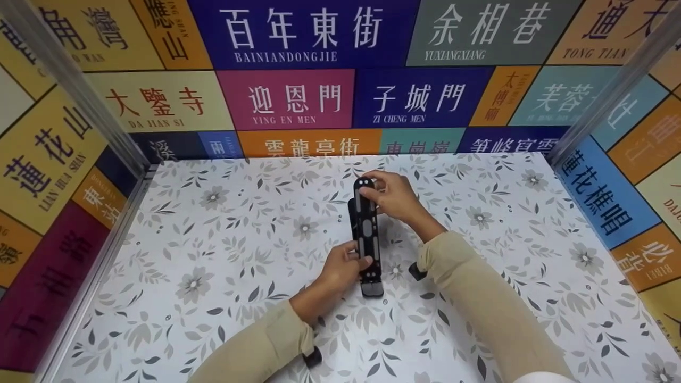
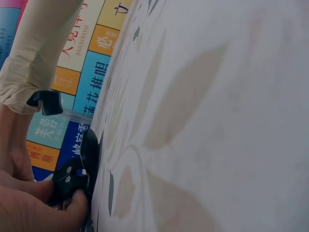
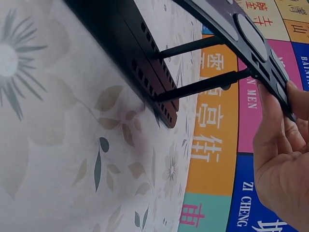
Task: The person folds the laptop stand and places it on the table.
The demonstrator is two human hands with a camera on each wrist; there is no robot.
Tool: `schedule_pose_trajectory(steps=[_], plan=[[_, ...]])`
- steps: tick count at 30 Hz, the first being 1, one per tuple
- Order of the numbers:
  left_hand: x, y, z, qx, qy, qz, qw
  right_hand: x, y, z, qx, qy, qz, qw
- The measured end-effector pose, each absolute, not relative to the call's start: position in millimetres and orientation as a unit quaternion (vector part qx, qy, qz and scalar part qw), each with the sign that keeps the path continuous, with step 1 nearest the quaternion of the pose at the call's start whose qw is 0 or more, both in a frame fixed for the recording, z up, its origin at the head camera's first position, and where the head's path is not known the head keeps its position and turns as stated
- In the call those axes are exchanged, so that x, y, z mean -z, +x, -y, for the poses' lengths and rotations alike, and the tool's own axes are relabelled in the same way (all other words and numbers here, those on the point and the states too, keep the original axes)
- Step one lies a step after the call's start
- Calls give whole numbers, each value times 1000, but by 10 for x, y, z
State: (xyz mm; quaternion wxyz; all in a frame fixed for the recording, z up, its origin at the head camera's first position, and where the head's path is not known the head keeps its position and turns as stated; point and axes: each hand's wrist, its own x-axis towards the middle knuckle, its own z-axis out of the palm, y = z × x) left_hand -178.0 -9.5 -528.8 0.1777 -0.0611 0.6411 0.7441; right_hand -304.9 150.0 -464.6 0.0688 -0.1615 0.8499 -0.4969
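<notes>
A black folding laptop stand [image 1: 367, 229] with grey pads stands on the table, its upper plate raised at a slant. My right hand [image 1: 398, 198] pinches the far, raised end of that plate between thumb and fingers. Near the hinge, my left hand [image 1: 339, 270] grips the close end, thumb on top. In the right wrist view, two struts [image 3: 205, 86] join the plate to the slotted base [image 3: 140, 60]. The left wrist view has the hinge [image 2: 70, 181] between left thumb and fingers, beside a rounded front lip [image 2: 90, 152].
The table [image 1: 255, 213] is covered in white leaf-and-flower print. Colourful panels with Chinese lettering [image 1: 287, 101] rise along its back and both sides, with metal posts [image 1: 612, 80] at the corners. Black wrist straps [image 1: 418, 271] sit at both sleeve cuffs.
</notes>
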Motion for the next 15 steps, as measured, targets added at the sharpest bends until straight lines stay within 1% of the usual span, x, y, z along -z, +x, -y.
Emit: schedule_pose_trajectory(steps=[9, 15], plan=[[5263, -1820, 210, -719, -41, -662, 208, 4653, -2913, -1559, 508, -117, -853, 29], [5239, -1879, 409, -683, 19, -693, 229, 4694, -2769, -1569, 519, -89, -850, -21]])
